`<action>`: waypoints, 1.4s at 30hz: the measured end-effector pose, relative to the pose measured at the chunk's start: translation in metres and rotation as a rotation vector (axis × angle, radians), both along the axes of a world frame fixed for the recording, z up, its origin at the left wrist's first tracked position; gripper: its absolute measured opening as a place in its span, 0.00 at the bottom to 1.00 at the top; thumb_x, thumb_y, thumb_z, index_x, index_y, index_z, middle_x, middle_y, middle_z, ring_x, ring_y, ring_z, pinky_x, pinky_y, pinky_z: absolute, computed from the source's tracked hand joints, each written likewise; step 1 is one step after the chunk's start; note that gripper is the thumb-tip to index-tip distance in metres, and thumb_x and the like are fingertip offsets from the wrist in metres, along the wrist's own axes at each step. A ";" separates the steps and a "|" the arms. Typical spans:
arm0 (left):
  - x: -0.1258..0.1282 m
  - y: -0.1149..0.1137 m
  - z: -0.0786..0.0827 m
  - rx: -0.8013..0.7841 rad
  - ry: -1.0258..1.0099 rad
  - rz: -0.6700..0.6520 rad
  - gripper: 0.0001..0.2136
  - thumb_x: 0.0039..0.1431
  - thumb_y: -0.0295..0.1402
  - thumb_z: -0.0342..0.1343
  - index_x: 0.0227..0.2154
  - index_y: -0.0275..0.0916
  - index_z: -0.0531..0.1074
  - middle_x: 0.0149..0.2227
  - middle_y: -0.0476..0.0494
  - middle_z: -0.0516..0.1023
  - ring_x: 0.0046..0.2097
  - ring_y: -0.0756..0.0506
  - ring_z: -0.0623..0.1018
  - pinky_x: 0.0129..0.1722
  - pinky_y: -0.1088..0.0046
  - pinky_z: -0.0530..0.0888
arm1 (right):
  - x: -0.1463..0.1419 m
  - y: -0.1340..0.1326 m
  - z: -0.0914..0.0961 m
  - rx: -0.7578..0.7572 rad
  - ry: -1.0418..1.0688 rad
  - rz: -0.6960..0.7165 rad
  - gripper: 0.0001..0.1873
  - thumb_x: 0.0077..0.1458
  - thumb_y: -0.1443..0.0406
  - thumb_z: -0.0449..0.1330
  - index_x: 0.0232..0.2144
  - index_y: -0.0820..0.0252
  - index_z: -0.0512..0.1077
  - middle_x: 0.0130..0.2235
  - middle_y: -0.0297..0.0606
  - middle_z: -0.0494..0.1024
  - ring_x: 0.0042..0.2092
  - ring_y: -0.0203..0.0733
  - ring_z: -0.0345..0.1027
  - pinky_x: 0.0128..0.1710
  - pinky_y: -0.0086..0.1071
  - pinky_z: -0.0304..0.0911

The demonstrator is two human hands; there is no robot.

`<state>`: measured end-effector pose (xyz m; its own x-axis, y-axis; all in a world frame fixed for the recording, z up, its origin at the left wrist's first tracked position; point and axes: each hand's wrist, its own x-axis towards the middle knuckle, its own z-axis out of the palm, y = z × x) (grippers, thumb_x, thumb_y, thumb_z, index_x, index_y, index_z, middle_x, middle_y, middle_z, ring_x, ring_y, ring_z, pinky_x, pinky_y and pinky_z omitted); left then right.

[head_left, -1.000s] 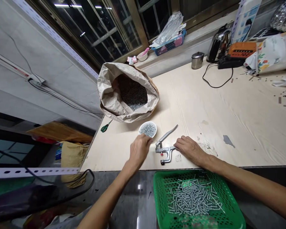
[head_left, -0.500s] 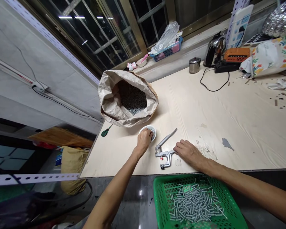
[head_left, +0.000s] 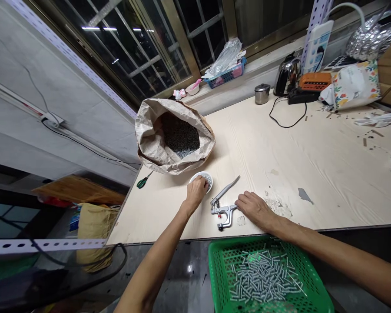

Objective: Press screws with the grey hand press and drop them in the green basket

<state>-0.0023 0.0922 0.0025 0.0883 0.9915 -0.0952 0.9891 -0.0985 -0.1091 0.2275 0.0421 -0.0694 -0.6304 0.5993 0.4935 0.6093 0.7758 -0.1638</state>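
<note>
Two bare hands work near the front edge of a pale wooden counter (head_left: 313, 152). The left hand (head_left: 197, 191) reaches into a small white bowl (head_left: 202, 173), its fingers bent and bunched among small metal pieces (head_left: 209, 179); the fingertips are hidden, so I cannot tell whether they pinch anything. Just right of the bowl lie hand pliers (head_left: 227, 209) of silvery metal, with a spring, a small red part and a dark tip, their two handles spread apart. The right hand (head_left: 252, 208) lies low on the counter, fingers curled at the end of the lower handle; whether it grips that end or merely touches it I cannot tell. Behind the bowl stands a paper sack (head_left: 148, 145), its mouth wide and folded back, with a dark mass of small pieces inside that turns silvery at the near side. Green-handled scissors (head_left: 142, 182) lie to the left, near the counter's edge. Below the front edge, a green plastic basket (head_left: 214, 265) holds a heap of short metal rods (head_left: 265, 278). Farther back, a lidded metal canister (head_left: 262, 94) stands beside a kettle (head_left: 288, 74).
</note>
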 end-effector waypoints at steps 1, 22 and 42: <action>0.000 0.000 0.000 0.002 -0.012 0.012 0.09 0.63 0.30 0.48 0.37 0.37 0.73 0.43 0.40 0.74 0.42 0.45 0.74 0.34 0.73 0.66 | 0.000 0.000 0.000 0.005 0.001 -0.004 0.08 0.58 0.74 0.54 0.29 0.60 0.67 0.31 0.37 0.69 0.35 0.42 0.57 0.34 0.34 0.50; 0.009 0.005 0.001 0.138 -0.136 0.141 0.10 0.61 0.28 0.47 0.33 0.35 0.74 0.42 0.38 0.75 0.36 0.45 0.75 0.33 0.72 0.66 | -0.002 0.001 -0.002 0.019 -0.004 -0.001 0.07 0.58 0.72 0.54 0.29 0.60 0.67 0.31 0.37 0.69 0.35 0.42 0.57 0.34 0.35 0.50; 0.033 -0.103 -0.001 -0.366 -1.282 0.858 0.23 0.30 0.48 0.69 0.21 0.33 0.71 0.18 0.51 0.69 0.22 0.54 0.66 0.23 0.79 0.64 | 0.003 0.001 0.006 -0.028 -0.094 -0.014 0.10 0.61 0.72 0.51 0.29 0.61 0.68 0.33 0.38 0.70 0.35 0.42 0.56 0.35 0.35 0.50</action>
